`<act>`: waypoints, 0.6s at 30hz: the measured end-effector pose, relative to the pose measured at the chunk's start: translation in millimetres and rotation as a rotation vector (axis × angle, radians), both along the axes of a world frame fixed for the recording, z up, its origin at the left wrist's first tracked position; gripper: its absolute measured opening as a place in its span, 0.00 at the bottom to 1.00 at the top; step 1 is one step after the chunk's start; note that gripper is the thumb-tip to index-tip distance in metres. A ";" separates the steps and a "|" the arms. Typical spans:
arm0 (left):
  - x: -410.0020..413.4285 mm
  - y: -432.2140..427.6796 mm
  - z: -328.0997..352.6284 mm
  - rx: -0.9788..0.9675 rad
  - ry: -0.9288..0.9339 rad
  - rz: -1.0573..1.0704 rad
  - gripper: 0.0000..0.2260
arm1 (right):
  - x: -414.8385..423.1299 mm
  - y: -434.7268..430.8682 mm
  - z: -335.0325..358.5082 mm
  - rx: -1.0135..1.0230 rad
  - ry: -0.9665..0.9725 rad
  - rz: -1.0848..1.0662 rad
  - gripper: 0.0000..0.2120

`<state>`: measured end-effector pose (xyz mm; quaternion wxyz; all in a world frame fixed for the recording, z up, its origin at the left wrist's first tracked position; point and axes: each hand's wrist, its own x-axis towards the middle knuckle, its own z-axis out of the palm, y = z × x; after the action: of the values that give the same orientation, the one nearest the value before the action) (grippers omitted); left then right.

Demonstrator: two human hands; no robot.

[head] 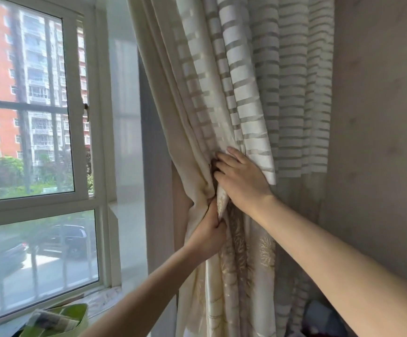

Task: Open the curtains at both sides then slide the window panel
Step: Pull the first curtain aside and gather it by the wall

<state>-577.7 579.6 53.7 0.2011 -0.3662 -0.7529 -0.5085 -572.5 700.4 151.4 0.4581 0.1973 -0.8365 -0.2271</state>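
The cream curtain, striped higher up and patterned with gold trees lower down, hangs bunched at the right of the window, against the wall. My left hand grips the gathered folds from below, fingers closed in the cloth. Just above it, my right hand presses on the bunch with fingers curled into the folds. The white-framed window panel stands at the left, with a small handle on its right stile. Whether the panel is slid open I cannot tell.
A windowsill runs below the glass, with a green container holding papers on it. A grey wall stands close on the right. Dark bundled things lie at the bottom right. Bars, buildings and parked cars show outside.
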 end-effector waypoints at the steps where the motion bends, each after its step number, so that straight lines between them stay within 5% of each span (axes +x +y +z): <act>1: -3.3 6.2 0.5 0.014 0.030 0.025 0.27 | -4.4 6.1 0.2 -0.004 0.000 -0.002 0.21; 7: -27.3 44.9 2.0 -0.007 0.185 0.148 0.14 | -28.6 42.6 -0.7 -0.006 0.001 -0.024 0.28; 18: -86.0 107.5 2.6 -0.017 -0.038 -0.037 0.26 | -82.5 105.3 -5.4 -0.116 0.009 -0.068 0.20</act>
<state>-663.7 687.1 56.2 0.1741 -0.3721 -0.7540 -0.5126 -654.9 805.7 146.0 0.4643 0.1409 -0.8525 -0.1946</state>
